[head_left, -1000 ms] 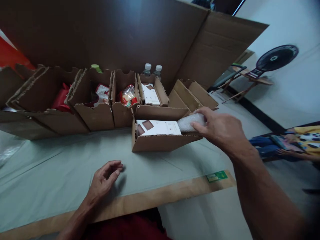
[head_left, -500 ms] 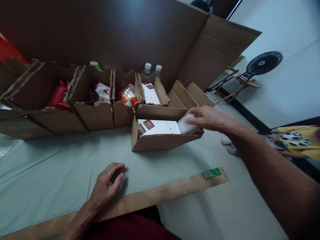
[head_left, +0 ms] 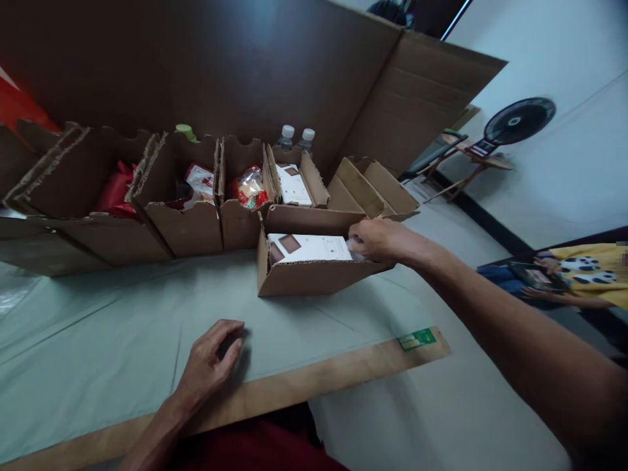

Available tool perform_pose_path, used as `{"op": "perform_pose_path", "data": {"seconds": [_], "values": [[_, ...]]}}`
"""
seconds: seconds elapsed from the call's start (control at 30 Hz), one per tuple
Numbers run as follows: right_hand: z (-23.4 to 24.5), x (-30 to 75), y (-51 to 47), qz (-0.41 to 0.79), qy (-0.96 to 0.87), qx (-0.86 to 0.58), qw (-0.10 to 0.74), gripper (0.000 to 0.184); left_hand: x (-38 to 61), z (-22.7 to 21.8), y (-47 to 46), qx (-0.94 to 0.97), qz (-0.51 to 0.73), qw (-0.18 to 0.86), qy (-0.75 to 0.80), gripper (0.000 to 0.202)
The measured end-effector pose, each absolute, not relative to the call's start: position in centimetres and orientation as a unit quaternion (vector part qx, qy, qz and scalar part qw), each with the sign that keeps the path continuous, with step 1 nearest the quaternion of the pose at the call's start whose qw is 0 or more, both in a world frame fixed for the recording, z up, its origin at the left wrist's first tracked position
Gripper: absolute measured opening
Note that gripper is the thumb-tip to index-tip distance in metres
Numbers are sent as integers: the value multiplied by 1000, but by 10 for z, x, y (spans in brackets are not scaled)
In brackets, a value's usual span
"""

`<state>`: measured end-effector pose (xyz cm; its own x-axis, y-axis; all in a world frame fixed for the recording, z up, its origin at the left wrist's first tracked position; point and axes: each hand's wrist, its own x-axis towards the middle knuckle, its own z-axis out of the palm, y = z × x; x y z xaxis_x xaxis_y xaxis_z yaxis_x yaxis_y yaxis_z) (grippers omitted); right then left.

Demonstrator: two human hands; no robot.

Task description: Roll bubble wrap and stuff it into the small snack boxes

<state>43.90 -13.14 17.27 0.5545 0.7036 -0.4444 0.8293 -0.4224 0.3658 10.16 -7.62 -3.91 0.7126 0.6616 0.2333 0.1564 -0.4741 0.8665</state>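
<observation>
My right hand (head_left: 380,239) is down in the right end of a low cardboard box (head_left: 299,280), its fingers closed on a whitish, see-through plastic-wrapped item (head_left: 354,247). Most of that item is hidden behind the hand. Beside it in the same box lies a white carton (head_left: 316,248) with brown squares printed on it. My left hand (head_left: 212,355) rests on the pale green tablecloth (head_left: 147,314) near the table's front edge, holding nothing, with its fingers loosely curved and the thumb apart.
Behind stands a row of open cardboard bins (head_left: 196,229) with red packets, a snack bag (head_left: 251,186) and another white carton (head_left: 293,184). Two capped bottles (head_left: 286,136) show behind them. A tall cardboard panel (head_left: 220,65) backs the row. A fan (head_left: 520,122) and a seated person (head_left: 583,271) are at right.
My right hand has moved slightly left and lower into the box, now covering most of the plastic-wrapped item. My left hand has stayed put. The person at right has shifted a little.
</observation>
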Motion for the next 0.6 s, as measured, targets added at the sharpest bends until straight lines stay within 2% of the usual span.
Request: {"op": "perform_pose_path", "data": {"seconds": [0.13,0.23,0.33,0.43,0.53,0.6], "values": [[164,441,-127,-116,484,827,260,34,101,-30,-82,806,266,448,281,20],[177,434,-140,-49,486,845,218,28,102,-15,-87,812,272,426,292,19],[197,427,-180,93,461,875,116,32,106,4,-87,818,292,400,292,22],[197,427,-238,209,438,874,-37,38,114,15,-84,808,312,402,298,38],[158,434,-275,114,426,873,-208,39,134,16,-78,784,305,454,292,64],[117,439,-278,-1,416,863,-287,51,155,12,-73,766,295,494,286,78]]}}
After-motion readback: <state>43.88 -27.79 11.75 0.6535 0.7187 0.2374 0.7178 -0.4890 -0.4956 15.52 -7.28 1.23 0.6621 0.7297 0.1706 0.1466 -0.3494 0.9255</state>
